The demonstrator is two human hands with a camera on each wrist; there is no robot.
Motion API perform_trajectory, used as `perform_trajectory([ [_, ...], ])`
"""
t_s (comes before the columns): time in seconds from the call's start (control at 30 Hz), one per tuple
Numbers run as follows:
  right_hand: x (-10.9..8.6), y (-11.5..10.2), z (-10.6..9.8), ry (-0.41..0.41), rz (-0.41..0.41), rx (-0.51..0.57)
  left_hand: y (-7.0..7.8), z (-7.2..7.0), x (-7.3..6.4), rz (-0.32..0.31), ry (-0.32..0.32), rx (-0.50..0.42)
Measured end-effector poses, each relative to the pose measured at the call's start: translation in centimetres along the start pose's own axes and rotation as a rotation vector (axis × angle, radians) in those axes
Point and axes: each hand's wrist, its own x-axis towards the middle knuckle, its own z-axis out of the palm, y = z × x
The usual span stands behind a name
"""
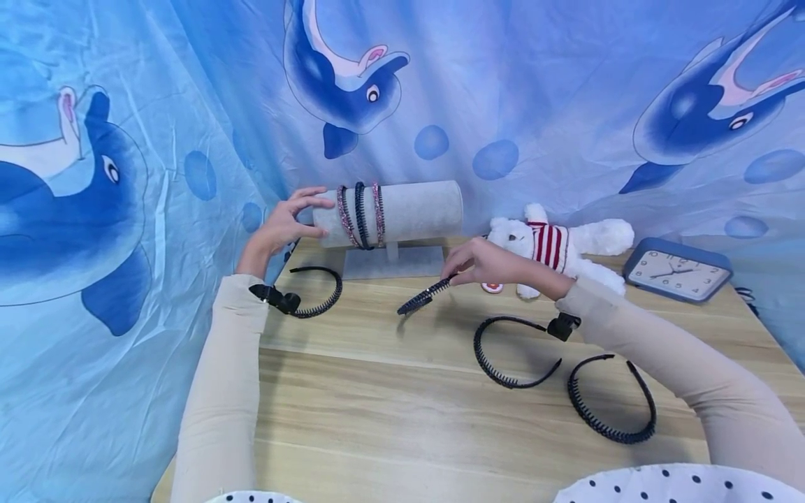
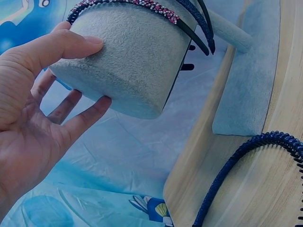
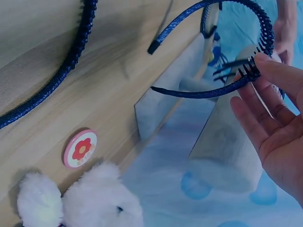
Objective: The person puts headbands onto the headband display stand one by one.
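Note:
A grey, velvety headband display stand stands at the back of the table. Three headbands ring its horizontal roll: a pink-jewelled one, a dark one and another pink-jewelled one. My left hand holds the roll's left end, thumb on one side and fingertips on the other, as the left wrist view shows. My right hand pinches a dark blue toothed headband by one side, over the table in front of the stand. Its two tips point away from the fingers.
Dark headbands lie on the wooden table: one beside my left wrist, others under my right forearm. A white plush bear, a round flower badge and a blue clock are behind. Dolphin-printed cloth hangs around.

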Motion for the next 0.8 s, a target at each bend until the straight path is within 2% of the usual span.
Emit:
perform_trajectory([
  [0.2, -0.5, 1.0, -1.1, 0.076, 0.167, 0.059, -0.4, 0.0, 0.2, -0.003, 0.005, -0.025],
  [0.43, -1.1, 2.6, -2.6, 0.142, 0.271, 0.119, -0.4, 0.0, 0.2, -0.003, 0.006, -0.030],
  [0.8, -3.5, 3.9, -5.2, 0.311, 0.467, 0.353, -0.5, 0.1, 0.1, 0.001, 0.006, -0.043],
])
